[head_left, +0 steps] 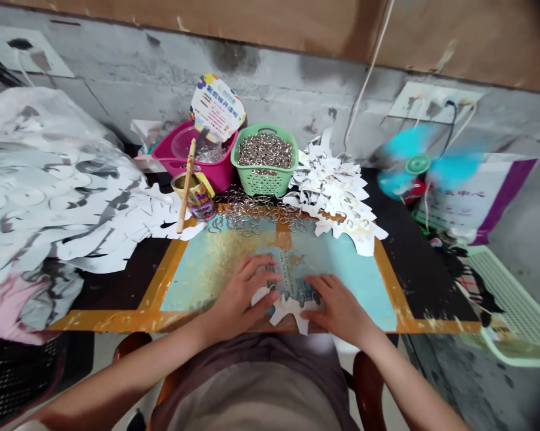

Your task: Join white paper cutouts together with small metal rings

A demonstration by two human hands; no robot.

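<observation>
- My left hand (240, 293) lay on the paper with its fingers spread and slightly curved, and I could not see it pinching anything.
- My right hand (339, 311) lay just as open on the other side of the same paper, its fingers reaching toward my left hand.
- Between and under my hands sat a white paper cutout (288, 312), with a jagged edge poking out toward me; a printed blue-and-white sheet (292, 274) lay against it, and small metal rings (303, 297) showed on the paper by my fingers.
- All of this rested on a pale blue board (337, 269), dusted with yellow flecks and framed by orange tape on the black desk (117, 281).
- Just past the board, more metal rings (247, 212) lay in a loose heap, and a green plastic basket (264, 161) stood behind them, full of rings.
- White cutouts (337, 197) were piled to the right of the basket, and a much larger white paper pile (58, 191) spread across my left.
- A pink plastic tub (193, 158) stood left of the basket, with a small cup (193, 194) holding a wooden stick (186, 185) in front of it.
- A teal fan (418, 164) was spinning at the far right of the desk.
</observation>
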